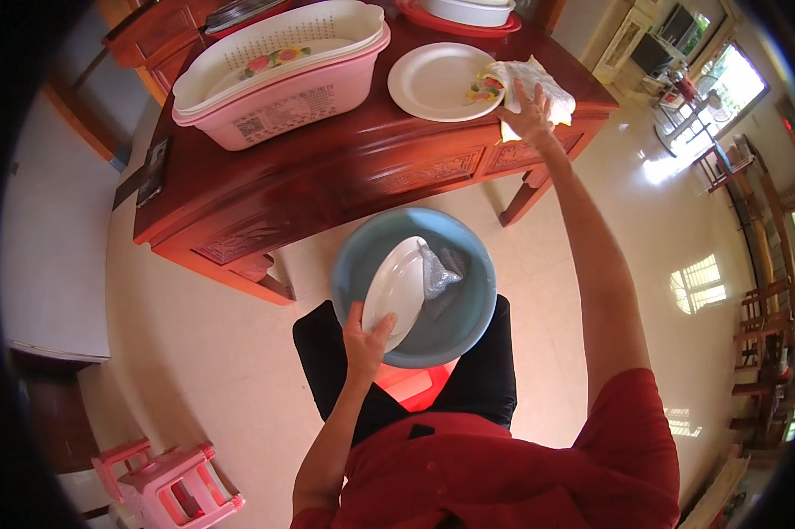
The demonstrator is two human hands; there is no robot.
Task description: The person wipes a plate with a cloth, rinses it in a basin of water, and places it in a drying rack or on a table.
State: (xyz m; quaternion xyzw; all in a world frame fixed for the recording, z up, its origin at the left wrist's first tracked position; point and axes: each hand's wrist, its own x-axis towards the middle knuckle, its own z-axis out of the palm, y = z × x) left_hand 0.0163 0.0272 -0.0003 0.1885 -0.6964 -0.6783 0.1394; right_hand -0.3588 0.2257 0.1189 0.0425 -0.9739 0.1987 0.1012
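My left hand (pixel 367 340) grips the near edge of a white oval dish (pixel 394 284), thumb on its inner face, tilted over a blue plastic basin (pixel 480 330). A silvery mesh cloth (pixel 439 272) hangs at the dish's far right edge, partly down in the basin. My right hand (pixel 531 114) reaches out to the table and rests with spread fingers on a white cloth with yellow edging (pixel 551 89). The cloth overlaps the right rim of a white plate (pixel 430 79) with a flower print. Whether my fingers pinch the cloth cannot be told.
A carved red-brown wooden table (pixel 344 152) bears a pink basket (pixel 292 116) with a white perforated basket (pixel 272 59) nested in it. White dishes (pixel 470 12) stand on a red tray (pixel 457 28) at the back. A pink plastic stool (pixel 173 486) lies at lower left.
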